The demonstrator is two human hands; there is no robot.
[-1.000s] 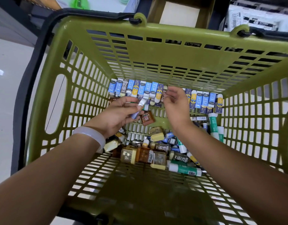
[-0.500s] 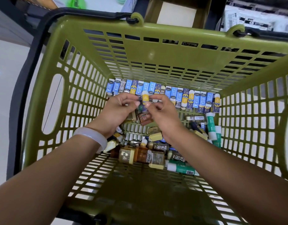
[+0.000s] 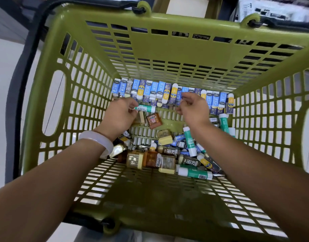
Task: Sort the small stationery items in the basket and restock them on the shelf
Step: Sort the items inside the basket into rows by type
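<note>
Green slatted basket [image 3: 167, 48] over pale floor [image 3: 5, 81]

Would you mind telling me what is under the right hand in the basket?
The right hand covers part of the row of blue boxes along the basket wall. The boxes beneath it are hidden, and whether its fingers hold anything cannot be seen.

white floor [image 3: 7, 67], printed boxes [image 3: 272, 9] beyond.
</note>
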